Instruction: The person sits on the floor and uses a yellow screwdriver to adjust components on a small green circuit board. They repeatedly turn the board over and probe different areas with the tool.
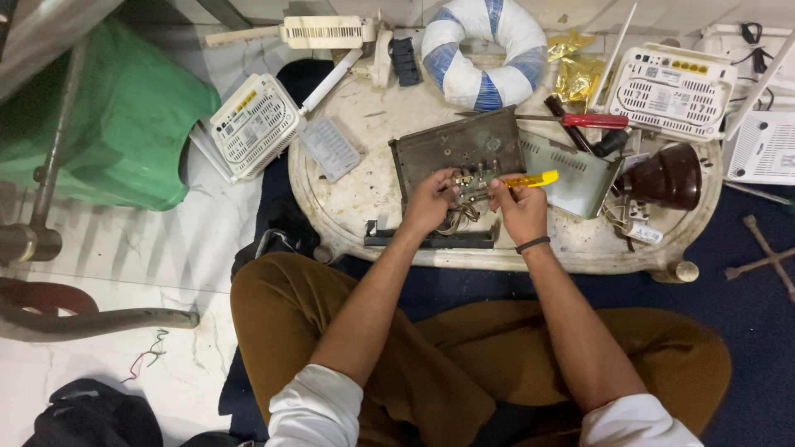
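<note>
Gripping a yellow-handled screwdriver (pixel 530 179), the right hand (pixel 517 207) works at frame centre. The left hand (pixel 431 201) pinches the wired parts (pixel 470 189) of a dark metal chassis (pixel 451 149) on the tabletop (pixel 364 182).

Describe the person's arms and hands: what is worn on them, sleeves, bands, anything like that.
Both forearms are bare, with white sleeves pushed up to about the elbow. The right hand has a thin dark band around the wrist. The left hand wears no band, glove or watch. No rings can be made out on either hand.
</note>
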